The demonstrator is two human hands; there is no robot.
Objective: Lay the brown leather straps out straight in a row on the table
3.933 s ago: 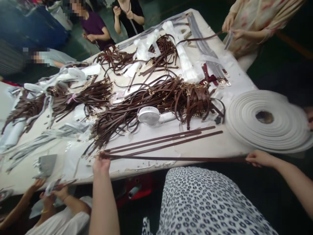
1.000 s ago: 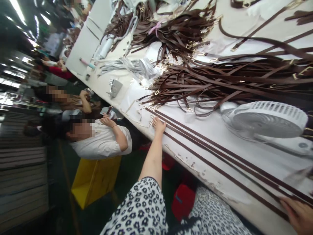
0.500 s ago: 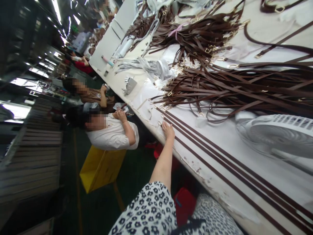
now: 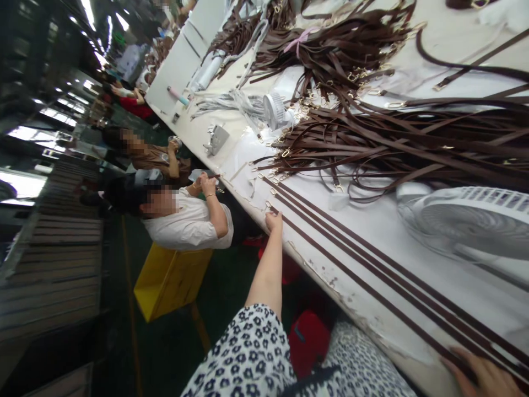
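My left hand (image 4: 274, 220) is closed at the table's edge, its fingers curled on the nearest brown strap (image 4: 330, 258) just behind that strap's gold clasp (image 4: 268, 204). More brown straps (image 4: 355, 240) lie stretched out parallel beside it, their clasps at the same end. At the lower right, my right hand (image 4: 485, 375) is partly cut off by the frame. Its thumb and fingers are apart, on either side of the nearest strap, over the straps' other end. Whether it touches them is unclear.
A large heap of brown straps (image 4: 397, 143) with gold clasps lies beyond the row. A white fan (image 4: 467, 220) stands at the right, and a small fan (image 4: 275, 110) farther off. Co-workers (image 4: 185, 220) sit along the table edge by a yellow bin (image 4: 173, 281).
My left hand has drawn back slightly toward the table's edge and curled closed at the nearest strap's end. My right hand has come into view at the lower right.
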